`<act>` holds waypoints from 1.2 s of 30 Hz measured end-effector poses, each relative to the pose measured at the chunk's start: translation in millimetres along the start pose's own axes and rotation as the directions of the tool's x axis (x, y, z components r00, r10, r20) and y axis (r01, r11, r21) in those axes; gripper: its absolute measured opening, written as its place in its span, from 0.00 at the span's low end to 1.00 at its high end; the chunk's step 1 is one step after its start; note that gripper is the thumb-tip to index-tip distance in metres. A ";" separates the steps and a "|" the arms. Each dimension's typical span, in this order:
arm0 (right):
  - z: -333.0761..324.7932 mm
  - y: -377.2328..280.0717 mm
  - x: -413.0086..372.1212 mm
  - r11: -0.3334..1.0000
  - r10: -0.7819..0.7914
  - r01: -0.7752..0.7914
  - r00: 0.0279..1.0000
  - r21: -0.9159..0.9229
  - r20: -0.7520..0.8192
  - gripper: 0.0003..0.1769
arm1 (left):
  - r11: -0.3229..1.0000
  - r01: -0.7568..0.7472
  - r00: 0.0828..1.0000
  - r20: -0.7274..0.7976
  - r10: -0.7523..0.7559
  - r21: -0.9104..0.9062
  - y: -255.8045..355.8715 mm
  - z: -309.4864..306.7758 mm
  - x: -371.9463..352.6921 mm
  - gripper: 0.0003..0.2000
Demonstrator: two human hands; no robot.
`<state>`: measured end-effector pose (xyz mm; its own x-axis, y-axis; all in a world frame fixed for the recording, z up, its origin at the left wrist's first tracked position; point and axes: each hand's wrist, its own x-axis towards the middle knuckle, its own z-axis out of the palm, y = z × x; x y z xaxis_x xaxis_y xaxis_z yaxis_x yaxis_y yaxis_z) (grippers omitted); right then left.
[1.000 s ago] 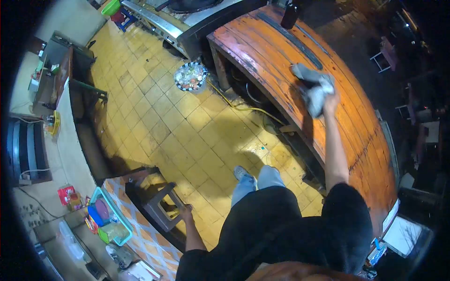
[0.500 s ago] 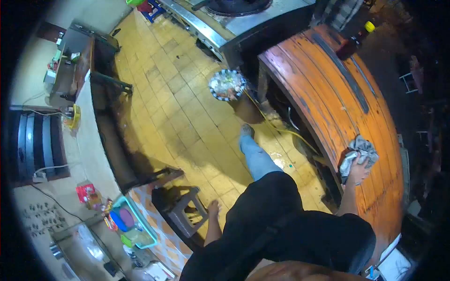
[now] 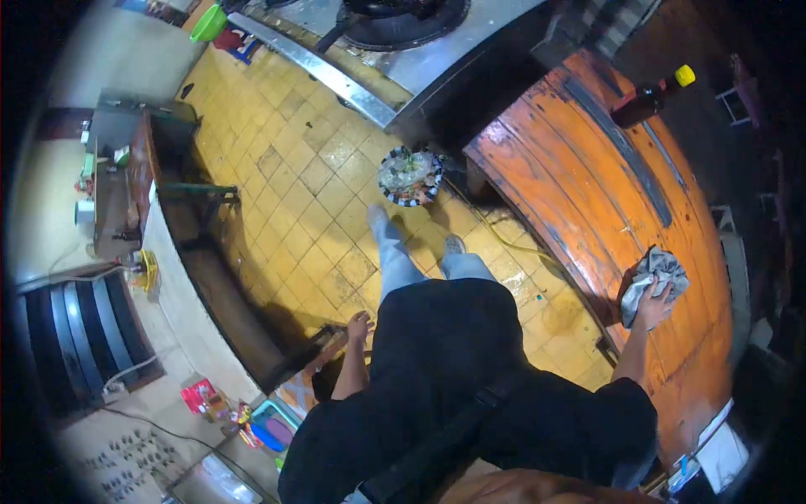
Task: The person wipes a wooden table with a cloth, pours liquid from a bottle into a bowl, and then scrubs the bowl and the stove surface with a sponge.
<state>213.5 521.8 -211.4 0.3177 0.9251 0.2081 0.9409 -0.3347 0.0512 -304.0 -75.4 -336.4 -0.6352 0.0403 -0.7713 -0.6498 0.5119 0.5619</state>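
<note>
On the orange wooden table (image 3: 558, 160) at the right, my right hand (image 3: 653, 309) presses on a crumpled grey cloth (image 3: 659, 273), its fingers spread over the fabric. My left hand (image 3: 361, 326) hangs low over the yellow tiled floor, left of my body, with its fingers curled; whether anything is inside them is too small to tell. A dark red bottle with a yellow cap (image 3: 642, 105) stands near the far end of the table.
A bin with a checkered rim (image 3: 411, 202), full of waste, stands ahead of my feet. Beyond it is a stove (image 3: 495, 25) with a black pan. A yellow hose (image 3: 512, 244) runs beside the table. A counter (image 3: 180, 294) lines the left side.
Both my legs now show, where one showed before. The view has shifted, with the stove larger in it. My right hand stays on the cloth; my left hand's fingers look more curled.
</note>
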 end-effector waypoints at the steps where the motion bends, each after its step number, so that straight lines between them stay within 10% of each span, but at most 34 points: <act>1: 7.0 9.6 -0.1 0.988 -0.136 0.139 0.989 0.063 -0.055 0.40 | 0.977 -0.075 0.997 0.016 0.073 0.197 5.7 -5.0 5.6 0.16; 4: 15.1 30.0 -4.1 0.935 -0.245 0.273 0.959 0.225 -0.143 0.40 | 0.662 -0.308 0.948 0.160 0.276 0.683 34.0 -7.9 39.9 0.15; 5: 2.2 22.5 -14.4 0.947 -0.208 0.225 0.973 0.228 -0.096 0.39 | 0.310 -0.459 0.828 0.273 0.490 0.833 16.5 -18.4 75.3 0.14; 7: -2.2 17.1 -25.8 0.981 -0.157 0.165 0.984 0.100 -0.085 0.38 | 0.636 -0.475 0.879 0.308 0.363 0.608 62.3 -3.7 66.6 0.16; 11: -17.3 -6.5 -29.0 0.999 -0.045 0.045 0.991 0.000 -0.122 0.36 | 0.731 -0.436 0.892 0.356 0.277 0.525 131.1 29.9 67.0 0.20; 12: -22.4 -15.7 -31.9 1.000 -0.005 0.003 0.996 -0.013 -0.090 0.35 | 0.958 -0.168 0.962 0.250 0.108 0.233 144.8 37.3 64.4 0.21; 17: -10.1 -22.1 -27.4 0.996 -0.087 0.080 0.967 -0.038 -0.238 0.35 | 0.955 -0.161 0.980 0.159 0.124 0.249 176.2 32.8 26.7 0.20; 20: -30.5 -56.6 -37.3 0.997 0.032 -0.029 0.999 0.069 -0.041 0.38 | 0.945 -0.079 0.990 0.136 0.037 0.316 155.5 5.1 8.6 0.19; 23: -22.0 -84.9 -41.4 0.996 -0.074 0.079 0.987 0.029 -0.141 0.38 | 0.994 0.007 0.991 0.130 -0.021 0.109 77.9 -42.6 34.4 0.17; 29: -42.3 -198.5 -60.5 0.916 -0.349 0.377 0.917 0.137 -0.192 0.37 | 0.927 -0.115 0.977 0.208 0.041 0.358 18.5 -65.4 12.3 0.13; 36: -76.8 -336.9 -82.4 0.715 -0.538 0.593 0.805 0.371 -0.250 0.37 | 0.912 -0.024 0.961 0.262 -0.092 0.408 110.5 -34.1 22.4 0.20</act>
<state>-138.7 544.5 -170.8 -0.2801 0.8797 0.3843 0.9042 0.3762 -0.2022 -404.3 -47.2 -281.4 -0.4412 0.2166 -0.8709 -0.4071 0.8165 0.4093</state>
